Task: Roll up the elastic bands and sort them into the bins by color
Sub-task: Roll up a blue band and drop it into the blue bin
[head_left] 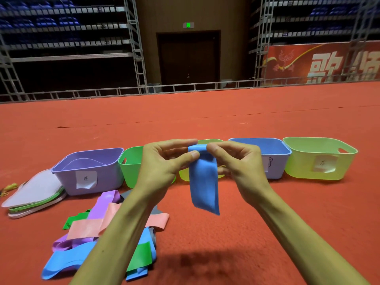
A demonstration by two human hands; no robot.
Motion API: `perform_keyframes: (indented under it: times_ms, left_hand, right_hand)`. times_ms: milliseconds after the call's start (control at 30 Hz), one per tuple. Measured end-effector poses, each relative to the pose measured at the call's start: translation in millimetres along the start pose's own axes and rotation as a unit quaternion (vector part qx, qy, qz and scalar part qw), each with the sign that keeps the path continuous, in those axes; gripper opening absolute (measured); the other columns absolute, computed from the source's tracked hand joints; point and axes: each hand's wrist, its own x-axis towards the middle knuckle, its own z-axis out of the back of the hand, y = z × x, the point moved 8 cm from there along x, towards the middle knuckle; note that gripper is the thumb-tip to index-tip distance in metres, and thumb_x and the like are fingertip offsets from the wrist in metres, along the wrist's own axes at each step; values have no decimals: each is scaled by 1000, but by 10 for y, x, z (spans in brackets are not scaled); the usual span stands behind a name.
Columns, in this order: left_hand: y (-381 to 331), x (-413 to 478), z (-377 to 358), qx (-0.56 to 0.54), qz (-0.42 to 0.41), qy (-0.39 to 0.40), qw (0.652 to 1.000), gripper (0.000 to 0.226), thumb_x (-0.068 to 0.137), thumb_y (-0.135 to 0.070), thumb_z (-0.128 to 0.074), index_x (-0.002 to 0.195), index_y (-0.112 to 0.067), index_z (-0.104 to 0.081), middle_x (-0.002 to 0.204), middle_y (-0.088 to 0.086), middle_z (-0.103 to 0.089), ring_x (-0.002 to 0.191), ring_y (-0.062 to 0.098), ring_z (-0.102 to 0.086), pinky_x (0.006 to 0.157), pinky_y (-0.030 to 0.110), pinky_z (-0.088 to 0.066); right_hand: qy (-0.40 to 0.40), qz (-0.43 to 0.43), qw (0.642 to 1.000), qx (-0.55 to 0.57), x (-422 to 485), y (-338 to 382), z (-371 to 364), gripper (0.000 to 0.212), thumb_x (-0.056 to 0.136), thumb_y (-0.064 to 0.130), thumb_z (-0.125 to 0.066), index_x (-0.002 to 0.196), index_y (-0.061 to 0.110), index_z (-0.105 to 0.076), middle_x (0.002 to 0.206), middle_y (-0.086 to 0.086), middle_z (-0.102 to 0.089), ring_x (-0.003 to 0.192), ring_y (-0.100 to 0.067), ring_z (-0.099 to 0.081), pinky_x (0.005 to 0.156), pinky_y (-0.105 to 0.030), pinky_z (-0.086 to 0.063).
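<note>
**Item:** blue band (203, 182).
**Location:** it is hanging in the air between both hands, over the middle of the red floor (267, 223). It is in front of the row of bins and is touching neither floor nor bin.
**Long axis:** it is running near vertical, with the top end at the fingers and the free end dangling toward the near edge of the floor.

**Left hand** (162, 161): thumb and forefinger are pinching the band's top left corner.
**Right hand** (240, 161): its fingers (216, 150) are curling over the top right corner and pinching it likewise.
**Relation:** the two hands are sitting level and almost touching, neither nearer the band than the other. The whole length to be rolled is lying below them.

**Judgement:** the roll is looking barely begun, with only a small fold showing at the top edge. The coming move is likely calling for winding downward along that vertical length.

**Destination:** blue bin (273, 148), standing just beyond the right hand, which is the nearer one to it.
**Others in the row, from the left:**
- purple bin (90, 161)
- green bin (129, 167)
- a yellow-green bin (209, 140), half hidden behind the hands
- a second yellow-green bin (298, 165) at the right end

**Also present:**
- a pile of unrolled bands (107, 229), lying toward the near left under the left forearm
- a stack of flat lid-like panels (35, 192), lying toward the left edge of the floor
</note>
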Motion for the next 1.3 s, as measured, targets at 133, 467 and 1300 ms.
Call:
perform_keyframes:
  times_ms: [133, 467, 1300]
  left_hand:
    - [28, -15, -36, 0, -4, -2, 1000, 28, 81, 8, -75, 103, -8, -78, 95, 13, -79, 87, 18, -74, 76, 27, -59]
    - [5, 2, -157, -53, 59, 35, 996, 39, 72, -20, -79, 106, -1, -77, 104, 16, -78, 96, 24, -75, 77, 27, -59]
    - [-3, -64, -196, -48, 48, 46, 997, 42, 67, -24, -83, 106, -11, -78, 105, 8, -79, 96, 16, -74, 74, 23, -57]
  right_hand:
    - [-22, 15, 999, -22, 14, -11, 54, 14, 87, 15, -77, 95, 4, -80, 98, -13, -78, 85, -19, -75, 68, -29, -57]
    - [23, 41, 998, 32, 12, -17, 59, 24, 93, 11, -73, 111, -4, -73, 116, -26, -72, 109, -44, -70, 95, -56, -56]
    - [27, 16, 998, 54, -3, -6, 44, 25, 88, 11, -77, 111, 1, -75, 117, -25, -71, 101, -35, -72, 88, -50, -58]
